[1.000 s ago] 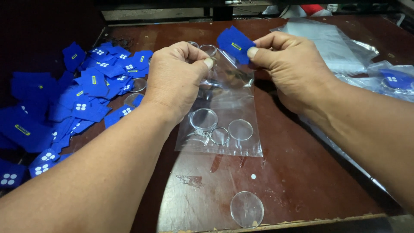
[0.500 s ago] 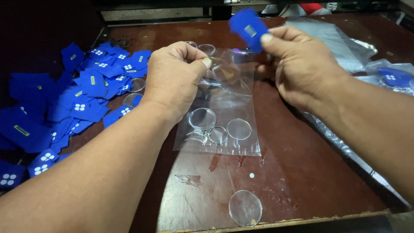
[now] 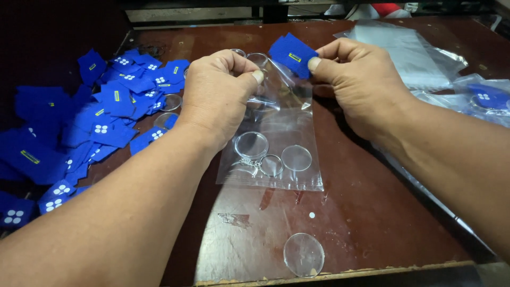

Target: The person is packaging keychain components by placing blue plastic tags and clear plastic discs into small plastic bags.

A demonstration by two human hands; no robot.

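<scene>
**Clear bag held at its mouth, blue tag pinched above it**

Glassy clear disc (image 3: pixel 303 255) lies alone near the table's front edge, apart from everything else. Dark brown table (image 3: pixel 372 223), worn and scuffed, with a chipped front lip.

Beyond the disc, a clear plastic bag (image 3: pixel 276 159) lies flat with its sealed bottom toward the viewer. Inside it: two clear round discs and a metal key ring (image 3: pixel 270 165), sitting low in the bag.

Left hand (image 3: pixel 218 98) is closed on the bag's upper edge, thumb and fingers pinching the film at the mouth. Right hand (image 3: pixel 361 79) pinches a small blue felt tag (image 3: pixel 292 55) between thumb and forefinger, right at the bag's opening; its other fingers are curled under. Whether the tag is partly inside the mouth, I cannot tell.

Left side: a loose heap of blue tags (image 3: pixel 90 133), some with four white dots, a few clear discs among them.

Far right: a stack of empty clear bags (image 3: pixel 404 48), and a filled bag (image 3: pixel 483 98) beside it.
</scene>
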